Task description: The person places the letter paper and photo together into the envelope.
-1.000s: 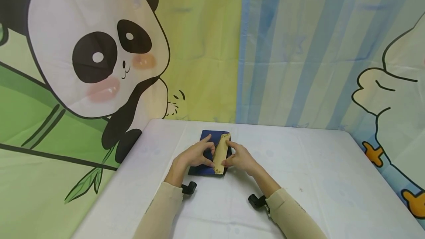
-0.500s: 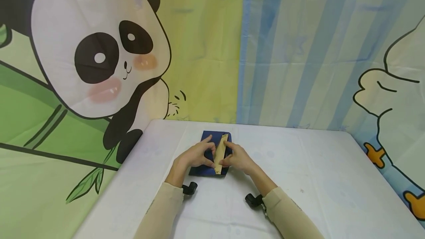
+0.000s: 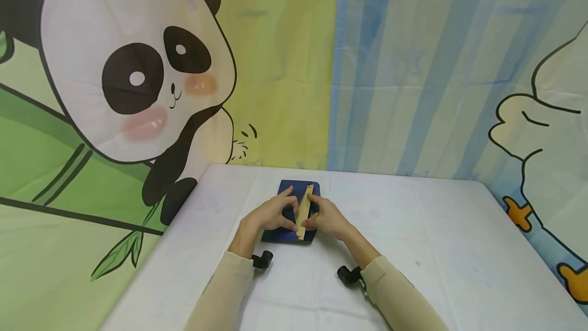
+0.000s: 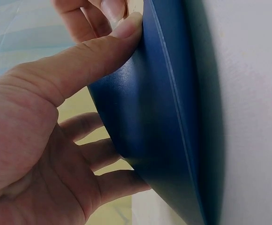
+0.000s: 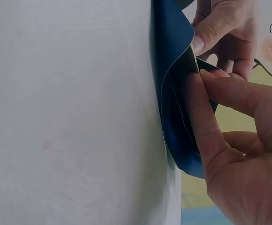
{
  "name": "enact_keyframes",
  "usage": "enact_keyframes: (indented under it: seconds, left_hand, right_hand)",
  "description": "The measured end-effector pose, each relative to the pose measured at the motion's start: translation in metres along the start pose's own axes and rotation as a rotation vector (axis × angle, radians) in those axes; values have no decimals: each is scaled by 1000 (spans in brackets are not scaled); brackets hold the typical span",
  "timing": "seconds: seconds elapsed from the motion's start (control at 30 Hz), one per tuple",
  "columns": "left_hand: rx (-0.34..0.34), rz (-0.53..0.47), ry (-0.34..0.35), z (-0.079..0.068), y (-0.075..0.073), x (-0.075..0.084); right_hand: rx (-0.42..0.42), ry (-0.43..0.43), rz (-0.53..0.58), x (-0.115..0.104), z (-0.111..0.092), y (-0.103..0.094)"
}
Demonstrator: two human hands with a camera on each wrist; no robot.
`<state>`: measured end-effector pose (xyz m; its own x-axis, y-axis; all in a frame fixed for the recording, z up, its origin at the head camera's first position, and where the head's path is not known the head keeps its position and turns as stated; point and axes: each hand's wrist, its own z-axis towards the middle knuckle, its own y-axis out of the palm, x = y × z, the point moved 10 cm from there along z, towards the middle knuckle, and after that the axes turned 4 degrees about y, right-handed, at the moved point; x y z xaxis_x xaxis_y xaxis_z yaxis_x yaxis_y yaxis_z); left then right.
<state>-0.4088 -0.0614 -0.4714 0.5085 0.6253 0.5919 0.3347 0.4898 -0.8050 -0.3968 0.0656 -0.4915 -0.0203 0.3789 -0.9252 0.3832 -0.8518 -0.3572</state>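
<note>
A dark blue paper sheet or folder (image 3: 300,186) lies on the white table, and a narrow beige paper strip (image 3: 303,211) runs slantwise along its right part. From the left, my left hand (image 3: 268,214) holds the strip's left edge with thumb and bent index finger, its other fingers spread over the blue paper. My right hand (image 3: 332,218) pinches the strip's right edge. In the left wrist view the left thumb (image 4: 79,61) rests at the blue edge. The right wrist view has the blue paper (image 5: 173,42) bowed up off the table, a thin beige edge between the fingers.
The white-covered table (image 3: 404,249) spreads around the paper. Behind it hangs a printed curtain (image 3: 285,65) with a panda and blue stripes. A black camera mount (image 3: 263,260) sits at the left wrist, and another black mount (image 3: 349,275) at the right.
The visible beige strip has become narrower. My right hand has shifted slightly left with the strip's right edge, showing more blue on that side. The left hand stays about where it was.
</note>
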Motion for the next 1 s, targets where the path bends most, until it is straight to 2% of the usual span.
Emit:
enact_keyframes:
  seconds: [0.27, 1.0]
  left_hand:
    - [2, -16, -3, -1, 0, 0]
    - [9, -13, 12, 0, 0, 0]
  right_hand:
    - [-15, -4, 28, 0, 4, 4]
    - [25, -27, 55, -3, 9, 5]
